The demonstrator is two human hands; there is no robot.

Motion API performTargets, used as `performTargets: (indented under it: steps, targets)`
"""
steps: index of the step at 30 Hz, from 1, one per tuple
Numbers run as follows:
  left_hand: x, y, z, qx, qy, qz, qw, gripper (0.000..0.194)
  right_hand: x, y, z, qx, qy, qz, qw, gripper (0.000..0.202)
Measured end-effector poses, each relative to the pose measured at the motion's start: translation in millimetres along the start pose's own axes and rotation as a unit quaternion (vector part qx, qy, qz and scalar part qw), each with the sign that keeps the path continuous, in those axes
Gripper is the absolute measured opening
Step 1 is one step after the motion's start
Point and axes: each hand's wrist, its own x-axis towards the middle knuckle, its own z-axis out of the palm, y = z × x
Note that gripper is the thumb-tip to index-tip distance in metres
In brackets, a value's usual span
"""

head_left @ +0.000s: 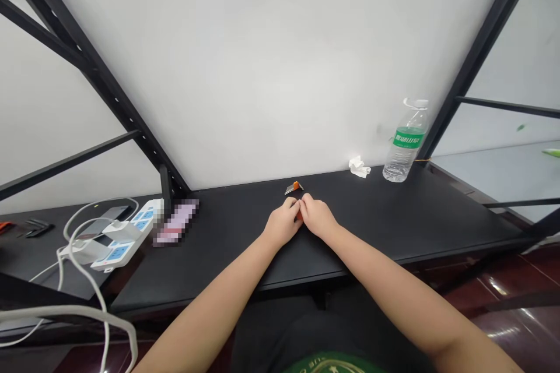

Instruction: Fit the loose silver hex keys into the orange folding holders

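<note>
My left hand (283, 222) and my right hand (318, 217) meet over the black tabletop, fingers bent and fingertips touching. Between them shows a bit of a small orange object (300, 215); both hands close round it, and the fingers hide most of its shape. Just beyond my fingertips lies a small orange piece with thin metal rods (296, 186), too small to name surely. Neither hand touches that piece.
A large water bottle (406, 143) stands at the back right, beside a crumpled tissue (359, 166). On the left are a blurred pink item (177, 221), a white power strip (131, 239) and loose white cables (83, 265). Black metal frames (109, 87) rise at both sides.
</note>
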Motion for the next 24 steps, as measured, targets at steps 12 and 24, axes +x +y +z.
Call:
performTargets:
  steps: [12, 24]
  targets:
    - [-2.2, -3.1, -5.5, -0.018, -0.013, -0.018, 1.000, 0.034, -4.9, 5.7, -1.7, 0.087, 0.034, -0.017, 0.995, 0.029]
    - [-1.3, -8.8, -7.3, -0.017, -0.013, -0.035, 0.999, 0.038, -8.3, -3.9, 15.1, 0.244, -0.133, -0.010, 0.960, 0.082]
